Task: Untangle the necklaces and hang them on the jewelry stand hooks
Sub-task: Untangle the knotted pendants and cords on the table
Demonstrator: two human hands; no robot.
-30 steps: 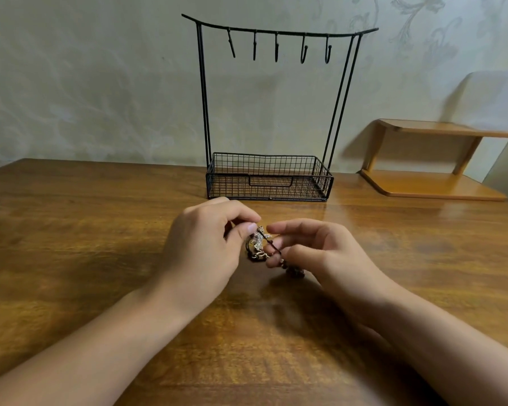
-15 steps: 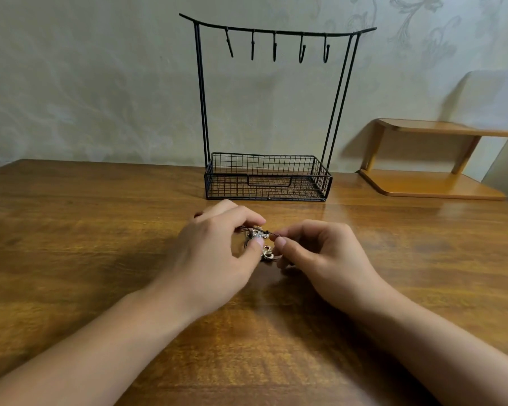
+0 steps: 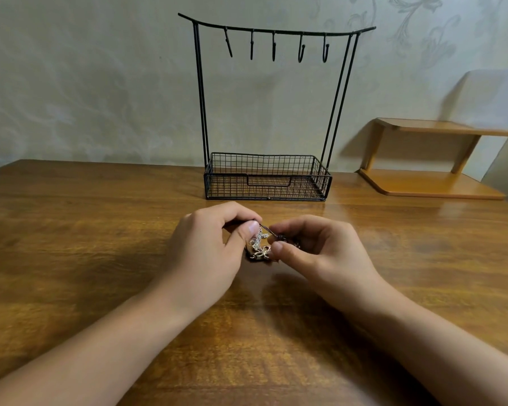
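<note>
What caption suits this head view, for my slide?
Both hands pick at tangled necklaces before an empty stand.

The table (image 3: 100,244) was glossy, grained brown wood. The stand (image 3: 201,92) was matt black metal wire, its hooks (image 3: 274,48) too. The necklaces (image 3: 258,243) glinted, silvery metal chain.
</note>
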